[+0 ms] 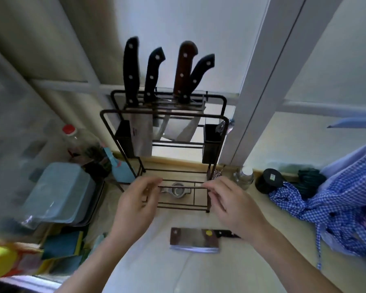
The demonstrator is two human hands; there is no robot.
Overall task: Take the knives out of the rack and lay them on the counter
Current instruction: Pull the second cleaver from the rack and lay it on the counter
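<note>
A dark wire knife rack (217, 98) stands on the counter against the window. Several knives stand in it, handles up: a long black-handled cleaver (131, 70), a shorter black-handled knife (153, 72), a brown-handled knife (184, 70) and another black-handled knife (201, 72). One cleaver (193, 238) lies flat on the counter in front of the rack, its black handle partly hidden under my right wrist. My left hand (135, 205) and my right hand (230, 201) hover at the rack's low front rail, fingers loosely curled and apart, holding nothing.
A red-capped bottle (80, 144) and a blue tub (59, 191) stand to the left. A small metal strainer (178, 189) sits inside the rack's base. To the right are a glass jar (244, 176), a black lid (269, 179) and blue checked cloth (336, 206).
</note>
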